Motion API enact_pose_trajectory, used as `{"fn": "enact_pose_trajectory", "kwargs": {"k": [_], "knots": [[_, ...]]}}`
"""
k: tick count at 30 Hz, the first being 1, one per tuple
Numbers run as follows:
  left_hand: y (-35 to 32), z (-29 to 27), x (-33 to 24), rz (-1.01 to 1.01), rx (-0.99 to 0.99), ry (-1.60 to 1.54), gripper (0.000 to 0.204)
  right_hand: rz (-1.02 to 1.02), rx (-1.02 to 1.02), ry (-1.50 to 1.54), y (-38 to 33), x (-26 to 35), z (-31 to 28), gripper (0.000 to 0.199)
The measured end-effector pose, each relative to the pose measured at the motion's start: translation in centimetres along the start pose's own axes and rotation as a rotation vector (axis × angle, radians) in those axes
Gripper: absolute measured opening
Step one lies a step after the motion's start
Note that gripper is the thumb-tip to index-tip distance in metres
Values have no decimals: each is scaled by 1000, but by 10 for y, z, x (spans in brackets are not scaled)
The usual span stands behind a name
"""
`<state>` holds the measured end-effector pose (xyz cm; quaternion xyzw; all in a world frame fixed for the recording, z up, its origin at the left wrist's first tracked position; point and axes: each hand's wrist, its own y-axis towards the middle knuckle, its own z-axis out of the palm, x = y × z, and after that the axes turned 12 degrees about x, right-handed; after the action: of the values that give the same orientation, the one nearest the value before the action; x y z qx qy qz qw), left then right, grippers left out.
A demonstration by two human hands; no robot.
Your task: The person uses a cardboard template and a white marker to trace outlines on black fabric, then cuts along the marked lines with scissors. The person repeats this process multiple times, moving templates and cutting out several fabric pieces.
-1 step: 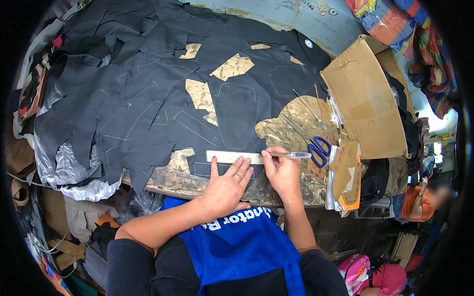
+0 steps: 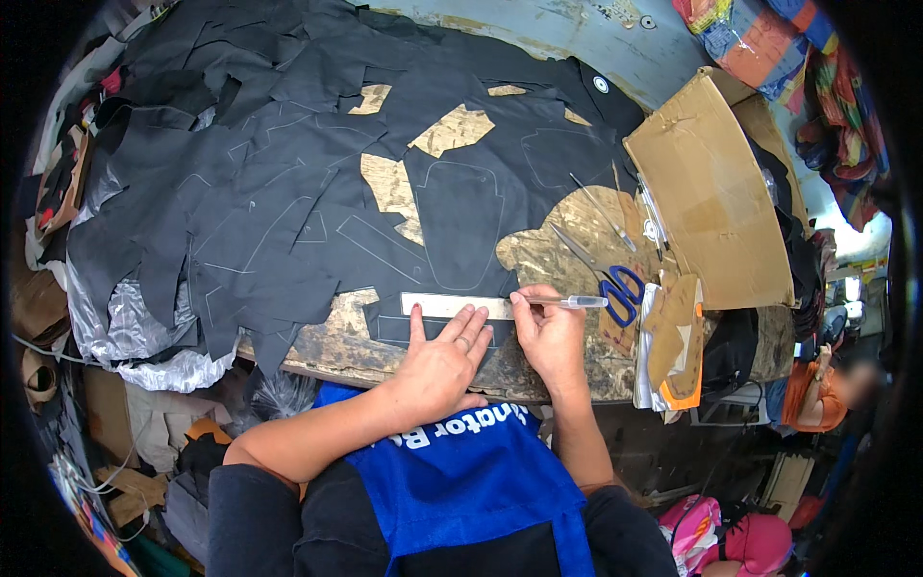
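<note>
A metal ruler (image 2: 452, 305) lies across a piece of black material (image 2: 461, 226) near the front edge of the worn wooden table (image 2: 332, 348). My left hand (image 2: 440, 363) lies flat with spread fingers, pressing the ruler down. My right hand (image 2: 548, 335) grips a silver pen (image 2: 572, 302) whose tip meets the ruler's right end. The black piece bears pale outlines of pattern shapes.
Many black cut pieces (image 2: 240, 192) cover the table's left and back. Blue-handled scissors (image 2: 601, 274) lie just right of my right hand. A cardboard box (image 2: 707, 192) stands at the right, with cardboard templates (image 2: 678, 337) below it. Silvery material (image 2: 135, 332) hangs off the left edge.
</note>
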<state>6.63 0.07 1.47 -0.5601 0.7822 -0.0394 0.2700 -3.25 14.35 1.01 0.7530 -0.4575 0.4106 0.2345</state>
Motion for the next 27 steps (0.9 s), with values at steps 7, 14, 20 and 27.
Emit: {"fn": "enact_pose_trajectory", "kwargs": {"k": [7,14,20,27], "knots": [[8,-27,7,16,116,0,89,-38,-121,-13,-2,-5,5,10],[13,-44,10,36,213,-45,84,-107,-141,-8,-3,-14,6,10],[36,-69,30,21,382,-317,67,-11,115,-13,-20,1,-9,8],[79,-97,71,-58,694,-688,97,-415,235,148,-2,20,57,11]]}}
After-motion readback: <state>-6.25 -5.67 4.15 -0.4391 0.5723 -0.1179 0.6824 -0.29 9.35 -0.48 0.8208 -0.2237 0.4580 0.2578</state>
